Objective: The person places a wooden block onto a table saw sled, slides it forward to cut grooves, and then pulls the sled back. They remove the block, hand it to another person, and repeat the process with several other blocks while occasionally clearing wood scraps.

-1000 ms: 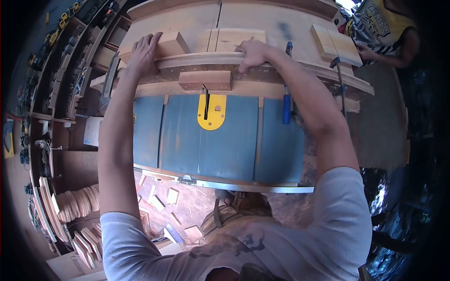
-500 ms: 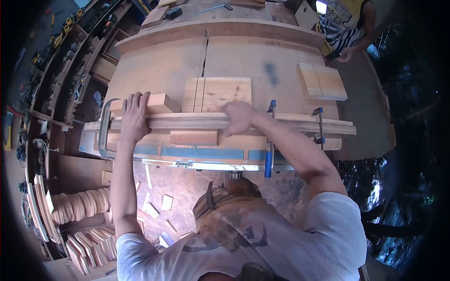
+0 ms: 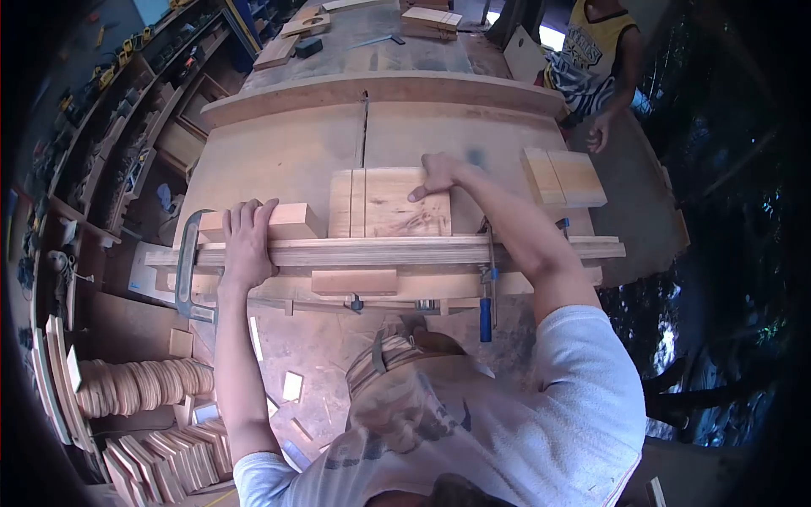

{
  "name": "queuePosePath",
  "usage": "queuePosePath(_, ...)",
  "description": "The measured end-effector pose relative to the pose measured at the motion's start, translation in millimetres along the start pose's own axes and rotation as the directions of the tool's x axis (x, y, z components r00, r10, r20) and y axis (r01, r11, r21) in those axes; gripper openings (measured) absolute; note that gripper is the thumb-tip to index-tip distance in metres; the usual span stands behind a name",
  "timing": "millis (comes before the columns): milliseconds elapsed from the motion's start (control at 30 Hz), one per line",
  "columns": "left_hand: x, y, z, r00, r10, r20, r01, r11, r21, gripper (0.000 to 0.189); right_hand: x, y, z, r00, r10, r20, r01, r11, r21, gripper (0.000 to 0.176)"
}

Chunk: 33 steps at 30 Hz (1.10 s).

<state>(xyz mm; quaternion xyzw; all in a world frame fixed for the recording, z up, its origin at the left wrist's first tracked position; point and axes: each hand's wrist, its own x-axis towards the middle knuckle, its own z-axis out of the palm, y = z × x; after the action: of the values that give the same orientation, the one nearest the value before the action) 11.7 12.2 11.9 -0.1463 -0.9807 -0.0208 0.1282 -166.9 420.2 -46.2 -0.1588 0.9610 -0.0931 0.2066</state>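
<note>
A long laminated wooden bar (image 3: 380, 253) runs across the front of the worktable, with a C-clamp (image 3: 187, 269) at its left end and a blue-handled clamp (image 3: 486, 308) right of centre. My left hand (image 3: 249, 245) is wrapped over the bar and the wood block (image 3: 291, 220) behind it. Flat behind the bar lies a square wooden board (image 3: 393, 207). My right hand (image 3: 438, 177) grips the board's far right corner, thumb on top. Below the bar's front edge sits a short block (image 3: 354, 281).
A raised wooden fence (image 3: 296, 95) crosses the table behind the board. Two joined pieces of wood (image 3: 564, 177) lie at the right. Another person (image 3: 596, 63) stands at the back right. Shelves with tools (image 3: 110, 127) line the left; offcuts lie on the floor.
My right hand has left the bar and moved back to the board's far right corner. My left hand keeps its hold. The view has shifted, so the table sits lower in it.
</note>
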Motion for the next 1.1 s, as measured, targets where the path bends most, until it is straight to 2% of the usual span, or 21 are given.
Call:
queuePosePath(67, -0.3, -0.6, -1.1, 1.000, 0.002, 0.013, -0.002, 1.000, -0.014, 0.125, -26.8, -0.3, -21.3, 0.988, -0.071, -0.140, 0.076, 0.997, 0.033, 0.095)
queuePosePath(167, -1.2, 1.6, -1.4, 1.000, -0.006, 0.008, 0.006, 1.000, -0.003, 0.126, -71.9, -22.2, -36.3, 0.953, -0.240, -0.185, 0.241, 0.970, -0.017, 0.078)
queuePosePath(267, 0.6, 4.3, -0.9, 1.000, -0.018, 0.025, 0.017, 1.000, 0.015, 0.126, -86.4, -28.0, -39.5, 0.879, -0.428, -0.213, 0.420, 0.904, -0.082, 0.064)
queuePosePath(300, 0.1, 4.1, 0.8, 1.000, -0.020, 0.024, 0.019, 1.000, 0.018, 0.127, -96.0, -27.1, -44.8, 0.822, -0.476, -0.313, 0.460, 0.879, -0.127, 0.056)
queuePosePath(400, 0.2, 5.6, 0.7, 0.999, -0.036, 0.039, 0.035, 0.999, 0.038, 0.129, -110.8, -1.2, -84.8, 0.780, -0.404, -0.478, 0.439, 0.898, -0.044, 0.059)
queuePosePath(467, -0.6, 7.6, 2.5, 0.998, -0.047, 0.028, 0.046, 0.998, 0.052, 0.131, -132.1, 29.3, -121.7, 0.676, -0.428, -0.599, 0.383, 0.899, -0.210, 0.058)
queuePosePath(633, -1.2, 10.0, 1.9, 0.997, -0.066, 0.043, 0.063, 0.996, 0.063, 0.129, -151.6, 141.1, -159.2, 0.703, -0.133, -0.699, 0.034, 0.987, -0.154, 0.056)
queuePosePath(767, -0.4, 7.7, 5.4, 0.998, -0.047, 0.047, 0.042, 0.994, 0.097, 0.129, -147.8, 220.9, -158.1, 0.708, 0.099, -0.699, -0.212, 0.974, -0.077, 0.057)
queuePosePath(900, -0.5, 10.4, 4.3, 0.996, -0.053, 0.066, 0.046, 0.994, 0.100, 0.128, -140.5, 263.5, -153.5, 0.699, 0.091, -0.710, -0.264, 0.955, -0.138, 0.055)
queuePosePath(1000, -2.4, 12.7, 6.3, 0.997, -0.049, 0.053, 0.043, 0.993, 0.112, 0.126, -131.9, 266.7, -164.7, 0.644, 0.211, -0.735, -0.340, 0.940, -0.028, 0.057)
queuePosePath(1100, 0.3, 9.4, 8.9, 0.999, -0.023, 0.031, 0.019, 0.992, 0.124, 0.122, -120.5, 268.7, -172.7, 0.375, -0.001, -0.927, -0.430, 0.886, -0.175, 0.060)
